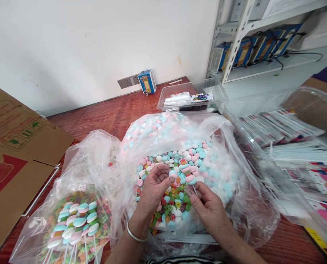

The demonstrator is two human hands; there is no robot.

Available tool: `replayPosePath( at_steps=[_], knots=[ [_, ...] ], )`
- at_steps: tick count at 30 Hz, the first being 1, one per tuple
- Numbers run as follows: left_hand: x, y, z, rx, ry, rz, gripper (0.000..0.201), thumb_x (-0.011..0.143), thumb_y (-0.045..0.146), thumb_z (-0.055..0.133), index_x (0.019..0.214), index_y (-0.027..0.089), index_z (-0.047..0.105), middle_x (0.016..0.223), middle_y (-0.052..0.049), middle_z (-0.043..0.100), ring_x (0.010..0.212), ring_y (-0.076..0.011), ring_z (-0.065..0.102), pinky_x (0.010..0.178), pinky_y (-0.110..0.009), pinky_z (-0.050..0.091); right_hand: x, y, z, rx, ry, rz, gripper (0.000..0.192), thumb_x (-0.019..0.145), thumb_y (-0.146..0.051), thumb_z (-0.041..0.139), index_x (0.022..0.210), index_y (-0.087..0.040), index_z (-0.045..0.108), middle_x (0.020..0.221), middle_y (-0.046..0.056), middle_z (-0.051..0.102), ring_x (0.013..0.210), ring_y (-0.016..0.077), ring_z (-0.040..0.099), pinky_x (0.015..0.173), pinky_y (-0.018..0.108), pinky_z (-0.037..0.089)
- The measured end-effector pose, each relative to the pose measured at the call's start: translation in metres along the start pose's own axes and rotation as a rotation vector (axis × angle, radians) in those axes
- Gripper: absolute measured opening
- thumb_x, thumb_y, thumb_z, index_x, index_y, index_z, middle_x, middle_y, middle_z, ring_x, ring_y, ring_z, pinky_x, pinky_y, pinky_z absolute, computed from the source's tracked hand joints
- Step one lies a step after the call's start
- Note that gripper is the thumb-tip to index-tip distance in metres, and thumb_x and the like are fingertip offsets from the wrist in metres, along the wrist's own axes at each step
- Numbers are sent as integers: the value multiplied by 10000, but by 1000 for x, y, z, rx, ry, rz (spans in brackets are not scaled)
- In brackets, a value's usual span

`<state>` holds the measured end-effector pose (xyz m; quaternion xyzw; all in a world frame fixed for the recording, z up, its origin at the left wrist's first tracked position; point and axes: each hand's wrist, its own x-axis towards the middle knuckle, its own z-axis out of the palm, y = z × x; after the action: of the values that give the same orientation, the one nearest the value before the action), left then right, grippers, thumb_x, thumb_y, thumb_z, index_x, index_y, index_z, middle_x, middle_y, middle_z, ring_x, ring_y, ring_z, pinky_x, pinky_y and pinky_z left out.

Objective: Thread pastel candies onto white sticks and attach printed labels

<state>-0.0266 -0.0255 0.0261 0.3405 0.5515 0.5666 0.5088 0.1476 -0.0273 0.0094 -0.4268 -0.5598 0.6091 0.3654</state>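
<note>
Head view, right hand: the right hand [209, 206] pinches the white stick [195, 190] of a sweet skewer [187, 172] between thumb and fingers, the grip closed.
Sweet skewer: tilted above the loose sweets, its pink and blue discs stacked with coloured rings, the top leaning away from the right hand.
Left hand: the left hand [155, 186] is half curled just left of the skewer, its thumb tip beside a pink and blue sweet [173, 174]; I cannot tell whether it has hold of that piece.
Bracelet: a plain metal bracelet [134, 235] circles the left wrist.
Under the hands: round pastel sweets [166, 158] and coloured gummy rings [170, 208] lie in a large clear bag [258, 223].
Left side: assembled skewers [79, 222] rest on another clear bag [93, 148], beside a cardboard box [17, 143].
Back of table: a clear plastic tray [221, 96] and a small blue device [147, 82] stand on the reddish wooden table [105, 110].
Right side: flat packets [270, 128] lie below a white metal shelf [235, 49].
</note>
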Motion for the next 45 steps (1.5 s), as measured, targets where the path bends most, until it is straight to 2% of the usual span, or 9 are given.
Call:
replayPosePath(
  at_steps=[3,7,13,17,21,24,31,38,45],
  knots=[
    [-13,-6,14,-150,-62,-113,351,700,264,822,1008,172,681,916,-42,688,836,-134,632,773,-235,500,4,1,2,4,51,-24,267,906,-461,563,990,-208,578,724,-24,613,612,143,543,576,226,450],
    [-23,-11,25,-276,-64,-214,316,662,262,851,925,146,721,859,-51,719,798,-144,652,776,-253,509,4,7,1,-9,101,-50,281,906,-473,572,996,-207,578,842,18,672,744,174,624,690,254,499],
    [-26,-14,36,-261,-52,-195,403,614,281,883,961,147,728,871,-69,744,809,-158,674,770,-259,529,7,12,-2,43,173,-31,346,857,-549,616,923,-210,597,673,-10,621,611,159,586,544,229,473],
    [-18,-14,27,-250,31,-146,404,634,344,866,949,138,718,861,-70,734,739,-150,673,724,-271,549,3,9,-8,-35,142,2,394,878,-584,557,890,-199,643,575,-29,546,518,144,511,461,221,408],
    [-6,-6,8,-226,201,-40,390,668,368,835,965,150,705,837,-46,718,714,-133,666,711,-259,551,-10,4,-15,-258,14,-60,309,913,-472,541,890,-204,692,672,2,626,620,173,565,544,227,456],
    [-2,2,-2,-177,261,8,390,693,365,814,1003,155,703,876,-44,718,739,-128,663,719,-249,545,-17,1,-15,-321,-123,-129,265,920,-402,533,868,-215,713,744,16,684,705,203,623,637,236,506],
    [-7,6,-2,-78,268,-30,429,686,362,818,1051,158,720,894,-60,741,769,-136,665,713,-240,543,-18,-5,-9,-325,-154,-126,293,934,-371,496,939,-199,733,875,42,729,834,231,668,744,263,528],
    [-10,6,0,-121,196,-62,461,615,348,859,1006,148,719,802,-48,746,711,-153,682,663,-251,550,-17,-6,-11,-294,-152,-83,300,941,-369,477,980,-193,716,867,32,719,802,219,651,713,256,519],
    [-8,11,5,-113,264,-63,471,567,336,871,967,143,711,811,-52,750,704,-156,677,658,-260,558,-18,-4,-11,-259,-177,-40,291,939,-397,473,865,-209,683,828,32,680,810,220,619,726,265,505]
  ],
)
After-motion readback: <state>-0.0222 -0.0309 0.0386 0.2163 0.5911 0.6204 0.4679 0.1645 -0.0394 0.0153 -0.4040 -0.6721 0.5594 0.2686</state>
